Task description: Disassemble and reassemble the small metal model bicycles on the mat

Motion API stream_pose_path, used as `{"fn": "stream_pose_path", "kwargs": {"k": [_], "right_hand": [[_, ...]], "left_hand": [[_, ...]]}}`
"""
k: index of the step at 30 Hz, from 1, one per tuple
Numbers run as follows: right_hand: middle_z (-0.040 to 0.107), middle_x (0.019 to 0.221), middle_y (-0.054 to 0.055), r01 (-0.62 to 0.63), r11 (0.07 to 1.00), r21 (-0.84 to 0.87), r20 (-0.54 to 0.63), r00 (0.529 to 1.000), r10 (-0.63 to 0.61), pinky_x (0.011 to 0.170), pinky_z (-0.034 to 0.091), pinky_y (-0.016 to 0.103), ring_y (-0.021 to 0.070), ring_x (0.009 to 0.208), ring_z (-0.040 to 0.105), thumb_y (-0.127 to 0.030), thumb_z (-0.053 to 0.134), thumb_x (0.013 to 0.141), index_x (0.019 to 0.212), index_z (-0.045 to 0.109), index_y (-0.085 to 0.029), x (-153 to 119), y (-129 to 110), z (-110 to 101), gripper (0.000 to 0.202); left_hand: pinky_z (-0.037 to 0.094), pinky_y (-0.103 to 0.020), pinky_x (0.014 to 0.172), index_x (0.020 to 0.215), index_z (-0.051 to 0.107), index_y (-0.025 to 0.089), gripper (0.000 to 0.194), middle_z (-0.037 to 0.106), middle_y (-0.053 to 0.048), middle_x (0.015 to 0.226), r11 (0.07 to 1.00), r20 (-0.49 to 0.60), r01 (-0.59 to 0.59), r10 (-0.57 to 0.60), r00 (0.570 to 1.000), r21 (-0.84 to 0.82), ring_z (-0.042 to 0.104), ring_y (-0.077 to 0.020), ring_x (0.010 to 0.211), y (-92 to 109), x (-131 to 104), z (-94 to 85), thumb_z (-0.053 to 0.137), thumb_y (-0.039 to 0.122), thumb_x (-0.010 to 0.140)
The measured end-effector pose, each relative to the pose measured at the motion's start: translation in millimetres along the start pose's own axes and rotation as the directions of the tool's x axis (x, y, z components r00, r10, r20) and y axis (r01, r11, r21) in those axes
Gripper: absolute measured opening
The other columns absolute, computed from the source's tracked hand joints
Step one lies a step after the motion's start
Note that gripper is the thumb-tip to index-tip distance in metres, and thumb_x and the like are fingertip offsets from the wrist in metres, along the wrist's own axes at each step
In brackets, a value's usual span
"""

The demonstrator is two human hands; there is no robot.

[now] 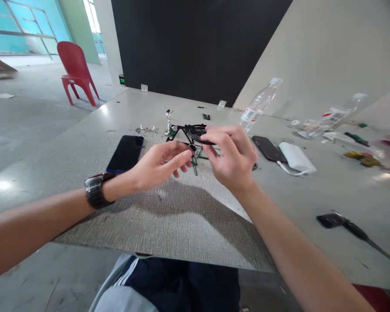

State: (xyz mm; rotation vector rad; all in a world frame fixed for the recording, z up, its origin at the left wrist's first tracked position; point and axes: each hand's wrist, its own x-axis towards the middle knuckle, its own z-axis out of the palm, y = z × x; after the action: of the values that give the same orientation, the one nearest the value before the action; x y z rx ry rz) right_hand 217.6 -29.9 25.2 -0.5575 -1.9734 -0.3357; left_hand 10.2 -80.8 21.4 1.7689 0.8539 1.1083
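A small model bicycle (182, 129), with a thin black frame, stands tilted between my hands over the table. My right hand (232, 154) is closed, its thumb and fingertips pinching the black spoked wheel (195, 131). My left hand (164, 162) has its thumb and index finger around a small round black part low on the frame, while its other fingers curl loosely below. Just beyond the frame is a shiny silver part (168, 122), standing upright. Green pieces (195, 165) show under the hands, partly hidden by my fingers.
A dark phone (125, 153) lies left of my hands. To the right are another dark phone (268, 148), a white power bank (297, 157) and a black-handled tool (355, 229). Clear plastic bottles (260, 104) lean near the wall. Small silver parts (147, 128) lie behind the left phone.
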Motion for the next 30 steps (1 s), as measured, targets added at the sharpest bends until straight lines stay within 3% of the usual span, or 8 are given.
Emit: {"fn": "stream_pose_path", "kwargs": {"k": [4,9,15,22,25,27,30], "right_hand": [[0.071,0.103,0.004,0.064,0.998,0.009,0.012,0.998,-0.064,0.091,0.061,0.043,0.0241,0.106,0.071,-0.018,0.057,0.098,0.102,0.07,-0.031,-1,-7,4,0.02],[0.072,0.1,0.003,0.144,0.989,-0.039,0.011,0.99,-0.143,0.087,0.063,0.039,0.0222,0.106,0.073,-0.017,0.056,0.099,0.097,0.069,-0.03,-3,-10,10,0.018],[0.072,0.097,0.002,0.167,0.986,-0.009,0.031,0.985,-0.167,0.088,0.062,0.037,0.0212,0.108,0.073,-0.014,0.056,0.098,0.095,0.068,-0.029,-4,-11,13,0.02],[0.073,0.109,0.005,0.093,0.994,0.064,0.263,0.959,-0.106,0.094,0.059,0.037,0.0217,0.116,0.069,-0.018,0.056,0.101,0.103,0.069,-0.027,0,-8,6,0.016],[0.074,0.112,0.005,0.104,0.986,0.133,0.332,0.932,-0.144,0.099,0.058,0.042,0.0237,0.116,0.069,-0.029,0.064,0.099,0.107,0.068,-0.026,4,-4,2,0.009],[0.076,0.11,0.006,0.083,0.982,0.167,0.326,0.936,-0.135,0.096,0.058,0.041,0.0246,0.11,0.071,-0.04,0.068,0.097,0.11,0.067,-0.025,5,-2,0,0.02],[0.077,0.1,0.006,-0.012,0.991,0.135,0.246,0.969,-0.022,0.082,0.059,0.036,0.0219,0.093,0.073,-0.048,0.06,0.1,0.107,0.067,-0.024,6,2,-3,0.026]], "left_hand": [[0.059,-0.031,0.08,0.114,0.067,0.018,0.046,0.075,-0.013,0.112,0.961,-0.006,0.083,-0.087,0.996,-0.263,0.071,-0.0231,0.107,-6,5,0.5,0.058,0.059,0.096],[0.059,-0.036,0.087,0.101,0.071,0.02,0.036,0.076,-0.009,0.108,0.879,0.021,0.152,-0.16,0.987,-0.452,0.073,-0.0245,0.108,-7,5,-2.8,0.067,0.054,0.093],[0.06,-0.039,0.092,0.094,0.072,0.02,0.023,0.077,-0.008,0.106,0.862,-0.016,0.169,-0.201,0.979,-0.478,0.072,-0.0249,0.109,-9,5,-4.4,0.073,0.043,0.089],[0.061,-0.039,0.089,0.093,0.072,0.018,0.015,0.077,-0.007,0.1,0.836,-0.052,0.177,-0.238,0.97,-0.519,0.074,-0.0218,0.101,-19,8,-5.5,0.073,0.032,0.088],[0.06,-0.037,0.091,0.092,0.074,0.016,0.013,0.078,-0.009,0.102,0.81,-0.038,0.195,-0.258,0.966,-0.553,0.073,-0.0208,0.1,-22,9,-5.9,0.074,0.028,0.088],[0.06,-0.035,0.091,0.091,0.074,0.013,0.012,0.078,-0.009,0.099,0.798,-0.038,0.221,-0.291,0.956,-0.561,0.073,-0.0192,0.097,-23,10,-5.7,0.073,0.025,0.089],[0.06,-0.032,0.086,0.091,0.073,0.01,0.012,0.077,-0.01,0.095,0.785,-0.06,0.266,-0.358,0.932,-0.559,0.072,-0.0174,0.091,-22,10,-4.6,0.07,0.021,0.091]]}}
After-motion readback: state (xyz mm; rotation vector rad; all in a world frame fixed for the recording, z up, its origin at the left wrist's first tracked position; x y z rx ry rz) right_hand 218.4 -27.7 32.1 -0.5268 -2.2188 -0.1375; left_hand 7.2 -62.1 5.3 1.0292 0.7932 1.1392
